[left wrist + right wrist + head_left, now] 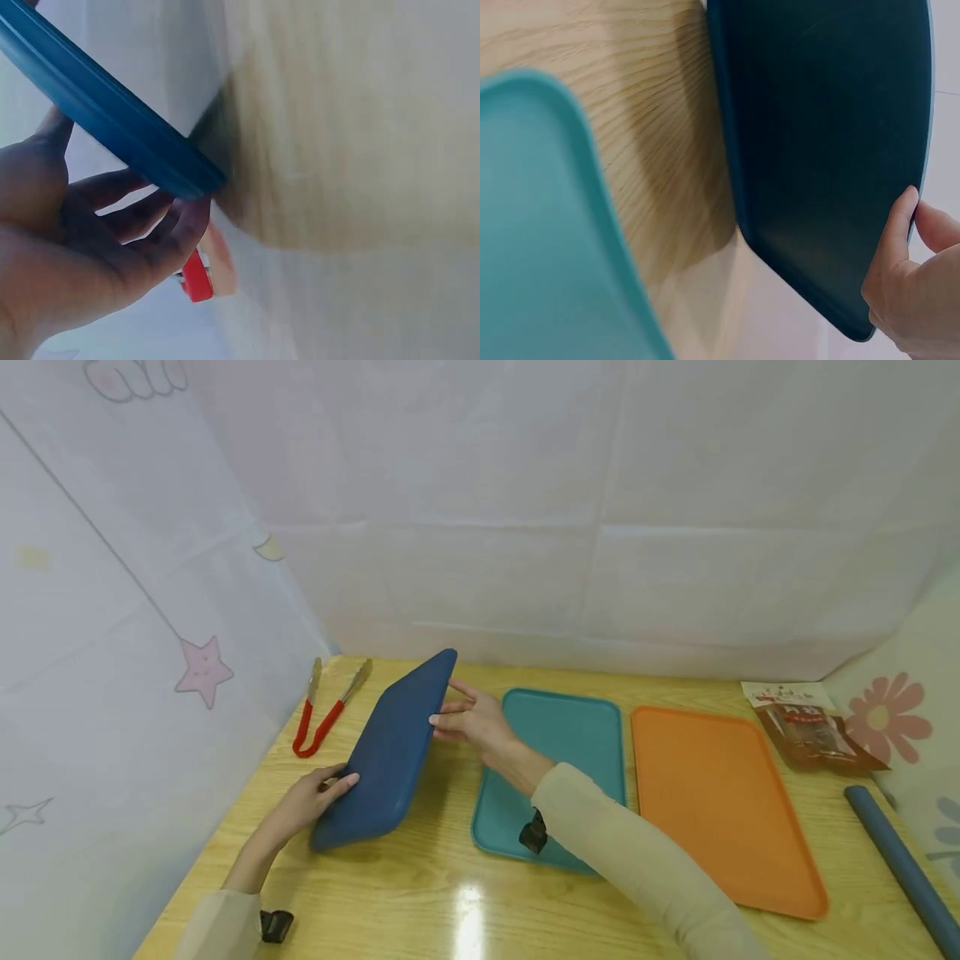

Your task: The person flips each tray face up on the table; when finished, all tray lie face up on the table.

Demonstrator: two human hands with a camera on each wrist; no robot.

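A dark blue tray (397, 735) is tilted steeply above the left part of the table, its right edge raised. My left hand (311, 797) holds its lower left edge, thumb over the top face and fingers beneath. In the left wrist view the tray's rim (112, 112) lies between thumb and fingers. My right hand (476, 722) pinches the raised right edge; in the right wrist view the thumb and fingers grip the rim of the tray (817, 150) from both sides. Just right of it, a teal tray (558, 727) lies flat, partly under my right forearm.
Red-handled tongs (322, 722) lie at the back left. Right of the teal tray is an orange tray (712, 802). A brown snack packet (806, 727) lies at the back right, with a blue-grey rod (903, 864) along the right edge. White cloth walls (480, 527) enclose the table.
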